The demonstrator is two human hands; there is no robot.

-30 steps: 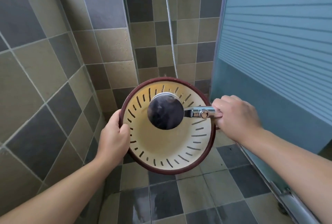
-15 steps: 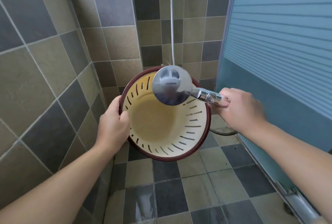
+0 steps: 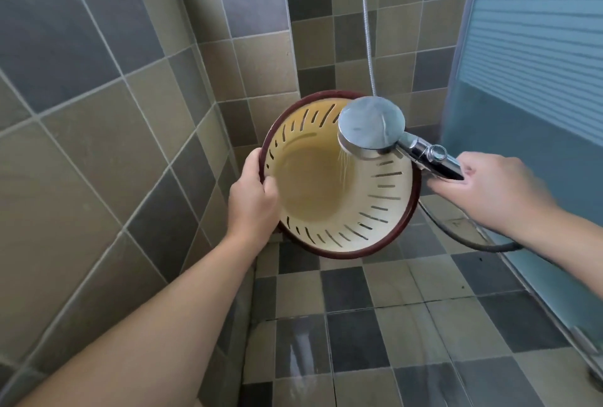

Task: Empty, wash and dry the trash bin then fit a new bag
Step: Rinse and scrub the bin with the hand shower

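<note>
While my left hand [image 3: 253, 197] covers a part of the left rim, I cannot see the outer wall of the trash bin [image 3: 339, 207] at all, because its mouth is turned toward me and only the inside shows. My left fingers are curled over the rim, with the tips inside the bin and the thumb behind the edge. The shower head [image 3: 372, 126] hides the far right part of the rim. My right hand [image 3: 489, 191] grips the handle of the shower head, the fingers closed around it; the end of the handle is hidden inside my palm. The dark hose [image 3: 470, 240] goes under my right arm and is cut off there. A second metal hose [image 3: 368, 24] runs up the far wall and leaves the picture at the top.

I hold the bin in the air above the tiled floor [image 3: 391, 325], in the middle of the scene, between the tiled wall [image 3: 98, 113] on the left and the blue frosted door [image 3: 535, 80] on the right. It is round, cream-yellow inside, with a dark red rim and a ring of narrow slots below the rim. Thin lines of water fall from the shower head into the bin. The bottom looks smooth; whether it is wet I cannot tell surely. Near me the floor tiles shine with wet patches.
</note>
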